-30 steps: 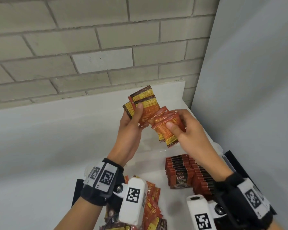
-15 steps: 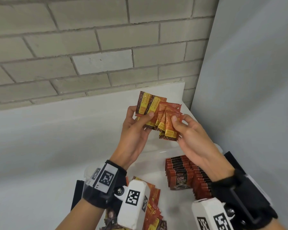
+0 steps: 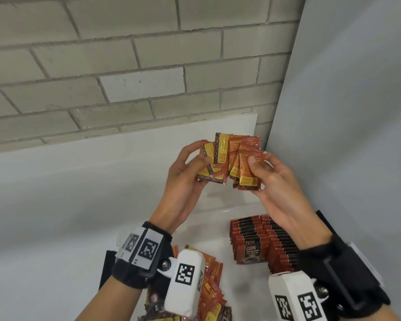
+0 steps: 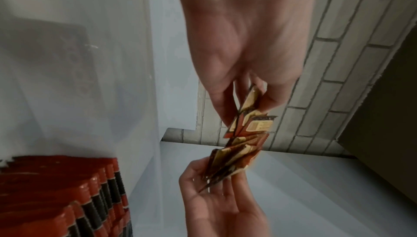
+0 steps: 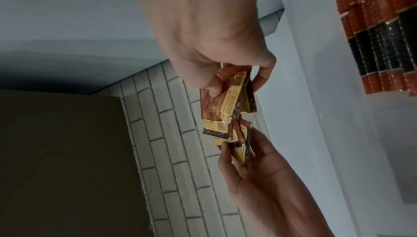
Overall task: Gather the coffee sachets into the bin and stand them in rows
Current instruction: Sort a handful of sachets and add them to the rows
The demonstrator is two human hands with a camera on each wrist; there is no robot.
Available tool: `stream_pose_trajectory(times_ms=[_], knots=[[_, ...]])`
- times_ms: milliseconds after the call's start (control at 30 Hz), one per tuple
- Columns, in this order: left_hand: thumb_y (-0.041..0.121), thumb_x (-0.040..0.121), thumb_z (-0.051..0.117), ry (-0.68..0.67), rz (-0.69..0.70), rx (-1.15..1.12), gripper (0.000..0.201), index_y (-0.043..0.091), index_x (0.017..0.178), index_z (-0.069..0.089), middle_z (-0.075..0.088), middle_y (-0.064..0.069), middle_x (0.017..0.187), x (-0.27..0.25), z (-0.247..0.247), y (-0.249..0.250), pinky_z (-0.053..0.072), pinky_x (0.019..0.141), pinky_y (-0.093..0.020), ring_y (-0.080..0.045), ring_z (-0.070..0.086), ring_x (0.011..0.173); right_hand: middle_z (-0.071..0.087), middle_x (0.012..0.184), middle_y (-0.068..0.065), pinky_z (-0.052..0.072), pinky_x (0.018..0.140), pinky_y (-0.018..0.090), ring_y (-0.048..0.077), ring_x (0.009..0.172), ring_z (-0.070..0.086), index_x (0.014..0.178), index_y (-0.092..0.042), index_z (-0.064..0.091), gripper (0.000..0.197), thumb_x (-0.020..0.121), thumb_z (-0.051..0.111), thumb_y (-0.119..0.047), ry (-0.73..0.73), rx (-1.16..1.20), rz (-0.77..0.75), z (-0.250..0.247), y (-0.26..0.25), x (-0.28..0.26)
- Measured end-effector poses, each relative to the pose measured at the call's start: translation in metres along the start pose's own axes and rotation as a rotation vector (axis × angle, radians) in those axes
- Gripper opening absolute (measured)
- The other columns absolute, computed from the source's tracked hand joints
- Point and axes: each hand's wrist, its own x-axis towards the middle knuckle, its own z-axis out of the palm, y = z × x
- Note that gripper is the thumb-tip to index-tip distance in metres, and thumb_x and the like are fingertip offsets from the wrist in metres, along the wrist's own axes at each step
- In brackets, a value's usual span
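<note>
In the head view we hold a fan of coffee sachets (image 3: 229, 163) at centre frame: our left hand (image 3: 185, 179) has thumb and fingers clamped on the left part of the fan, and our right hand (image 3: 271, 181) pinches the right part. Lower right of centre, the standing rows (image 3: 255, 242) sit upright inside the translucent bin (image 3: 218, 209), and a loose pile (image 3: 211, 286) lies at the bottom of the frame behind the wrist camera. In the left wrist view the sachets (image 4: 243, 134) hang edge-on between both hands at centre, overlapping unevenly, with the packed rows (image 4: 67, 187) at lower left. In the right wrist view the fingers (image 5: 264, 73) curl round the upper sachets (image 5: 228, 105) at centre, the other hand (image 5: 252, 166) gripping from below, and the rows (image 5: 379, 32) show at upper right. We judge the fan is not yet squared; since the packets look slick and splayed, loosening either grip to align them could let some slide out. Pushed in crooked, the bundle could also knock the standing rows askew.
</note>
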Motion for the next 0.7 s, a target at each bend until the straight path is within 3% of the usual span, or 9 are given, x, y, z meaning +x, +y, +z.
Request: stream_pose_trajectory(times_ms=[100, 200, 267, 367, 467, 567, 633, 700], knots=[[0.008, 0.097, 0.046, -0.027, 0.026, 0.015, 0.036, 0.027, 0.128, 0.051, 0.066, -0.018, 0.1, -0.001, 0.0014, 0.0006, 0.053, 0.085, -0.045, -0.026, 0.065, 0.089, 0.073, 0.105, 0.002, 0.056, 0.085, 0.039, 0.02, 0.099, 0.069, 0.111, -0.015, 0.063, 0.018, 0.094, 0.058, -0.011, 0.008, -0.045, -0.013, -0.0024, -0.0012, 0.0002], [0.021, 0.096, 0.049, 0.006, 0.024, 0.055, 0.015, 0.015, 0.109, 0.056, 0.069, -0.011, 0.098, -0.0014, 0.0026, 0.0005, 0.052, 0.083, -0.054, -0.029, 0.066, 0.088, 0.073, 0.105, 0.002, 0.051, 0.096, 0.041, 0.019, 0.101, 0.068, 0.112, -0.015, 0.063, 0.02, 0.093, 0.059, -0.012, 0.011, -0.064, -0.008, -0.0021, -0.0006, 0.0006], [0.021, 0.093, 0.054, 0.005, 0.0, 0.052, 0.007, 0.014, 0.096, 0.054, 0.07, -0.011, 0.098, -0.0018, 0.0032, -0.0002, 0.052, 0.082, -0.053, -0.031, 0.066, 0.088, 0.073, 0.107, 0.004, 0.051, 0.098, 0.041, 0.019, 0.102, 0.068, 0.115, -0.013, 0.061, 0.022, 0.093, 0.059, -0.014, 0.009, -0.055, -0.002, -0.0014, -0.0002, 0.0009], [0.009, 0.085, 0.059, -0.018, -0.018, -0.01, 0.022, 0.015, 0.106, 0.053, 0.068, -0.016, 0.105, -0.0021, 0.0026, 0.001, 0.056, 0.076, -0.044, -0.03, 0.066, 0.088, 0.073, 0.107, 0.006, 0.051, 0.097, 0.041, 0.021, 0.102, 0.068, 0.118, -0.012, 0.06, 0.025, 0.093, 0.06, -0.017, -0.006, -0.054, 0.0, -0.0014, 0.0, 0.0016], [-0.001, 0.088, 0.056, -0.054, -0.046, -0.099, 0.033, 0.015, 0.116, 0.052, 0.065, -0.016, 0.108, -0.0018, 0.0014, 0.0025, 0.054, 0.077, -0.036, -0.028, 0.062, 0.092, 0.074, 0.106, 0.004, 0.053, 0.092, 0.036, 0.021, 0.102, 0.069, 0.118, -0.012, 0.059, 0.026, 0.093, 0.06, -0.016, -0.026, -0.059, 0.008, -0.0014, -0.0002, 0.001], [0.025, 0.09, 0.061, 0.002, -0.108, -0.103, 0.033, 0.013, 0.119, 0.051, 0.062, -0.014, 0.114, -0.0017, 0.0049, 0.0046, 0.054, 0.079, -0.038, -0.027, 0.062, 0.099, 0.074, 0.105, 0.003, 0.052, 0.089, 0.032, 0.018, 0.1, 0.069, 0.115, -0.015, 0.061, 0.023, 0.092, 0.061, -0.013, -0.049, -0.076, 0.013, -0.0015, -0.0011, -0.0004], [0.041, 0.093, 0.053, 0.042, -0.15, -0.021, 0.04, 0.009, 0.118, 0.052, 0.061, -0.016, 0.115, -0.001, 0.0069, 0.0052, 0.055, 0.083, -0.041, -0.028, 0.064, 0.101, 0.074, 0.104, 0.003, 0.052, 0.089, 0.032, 0.017, 0.098, 0.069, 0.115, -0.016, 0.061, 0.024, 0.091, 0.062, -0.012, -0.064, -0.093, 0.019, -0.0015, -0.0015, -0.0011], [0.041, 0.097, 0.044, 0.018, -0.178, 0.016, 0.042, 0.005, 0.115, 0.055, 0.064, -0.017, 0.115, -0.0011, 0.0076, 0.006, 0.055, 0.086, -0.042, -0.03, 0.066, 0.102, 0.074, 0.104, 0.004, 0.052, 0.088, 0.031, 0.018, 0.099, 0.069, 0.117, -0.015, 0.061, 0.027, 0.09, 0.062, -0.012, -0.078, -0.098, 0.029, -0.0009, -0.0016, -0.0018]])
